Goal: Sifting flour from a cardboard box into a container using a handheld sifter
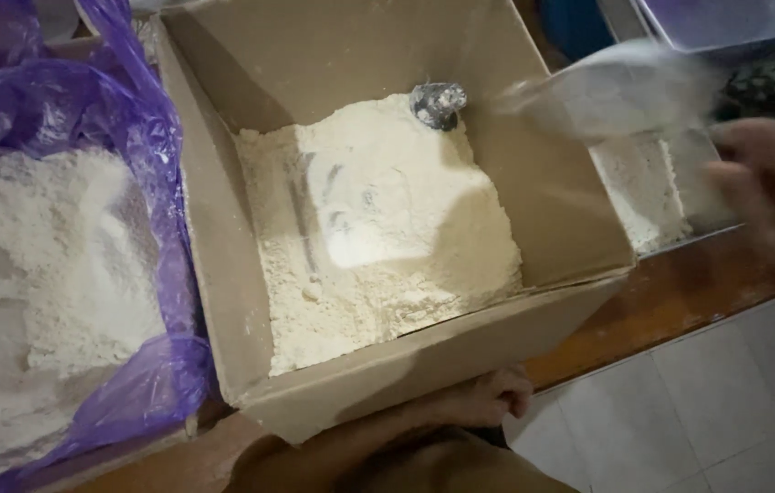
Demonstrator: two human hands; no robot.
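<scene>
A cardboard box of pale powder is gripped underneath by the left hand; a blurred clear bag is seemingly held by the right hand.

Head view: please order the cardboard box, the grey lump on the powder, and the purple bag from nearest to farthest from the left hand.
From the left hand:
1. cardboard box, touching, just above.
2. grey lump, at the box's far side.
3. purple bag, far left.
</scene>
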